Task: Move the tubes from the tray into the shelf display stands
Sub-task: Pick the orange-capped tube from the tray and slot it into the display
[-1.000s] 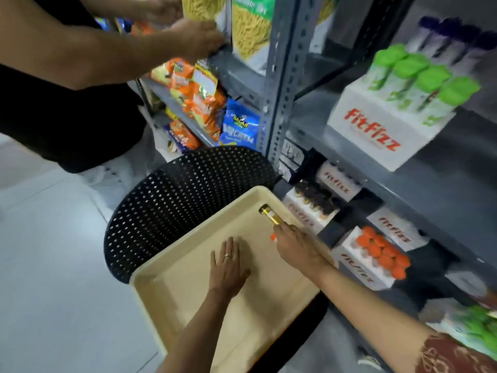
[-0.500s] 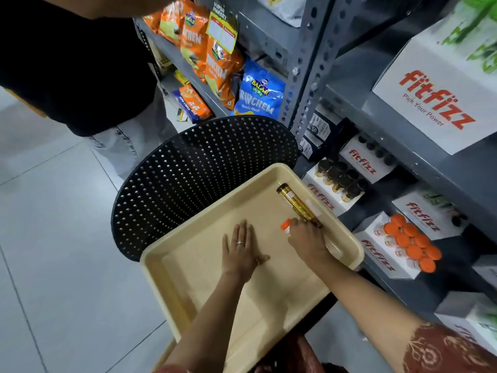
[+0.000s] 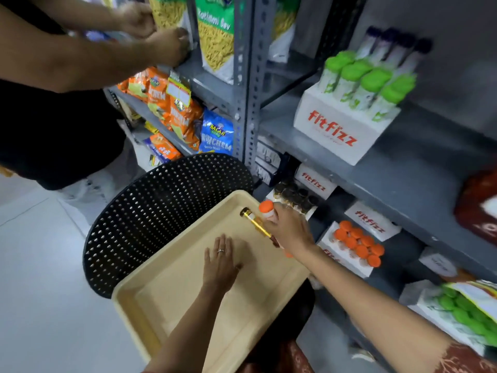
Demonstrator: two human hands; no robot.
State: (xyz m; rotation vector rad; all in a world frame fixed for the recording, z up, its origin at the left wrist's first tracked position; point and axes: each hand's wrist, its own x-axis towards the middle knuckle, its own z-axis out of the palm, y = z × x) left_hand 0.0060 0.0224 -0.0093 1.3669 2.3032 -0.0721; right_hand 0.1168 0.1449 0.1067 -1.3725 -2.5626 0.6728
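Note:
A beige tray [image 3: 188,300] rests on a black perforated chair [image 3: 161,205]. My left hand [image 3: 222,261] lies flat and open on the tray floor. At the tray's far right corner my right hand [image 3: 289,228] grips an orange-capped tube [image 3: 266,208], lifted above the rim. A yellow tube with a gold cap [image 3: 254,220] lies in the tray just beside that hand. On the low shelf stand white fitfizz stands: one with orange-capped tubes [image 3: 357,244], one with dark-capped tubes [image 3: 294,195]. Higher up a stand holds green-capped tubes [image 3: 368,79].
Another person in black [image 3: 53,117] stands at the left, hands on snack bags [image 3: 215,36] on the upper shelf. A grey metal upright [image 3: 248,84] divides the shelving. More fitfizz stands [image 3: 372,220] and green-capped tubes [image 3: 468,313] sit at the lower right.
My right hand has picked the orange-capped tube up off the tray floor and raised it by the far corner. My left hand stays flat on the tray. The camera tilted up.

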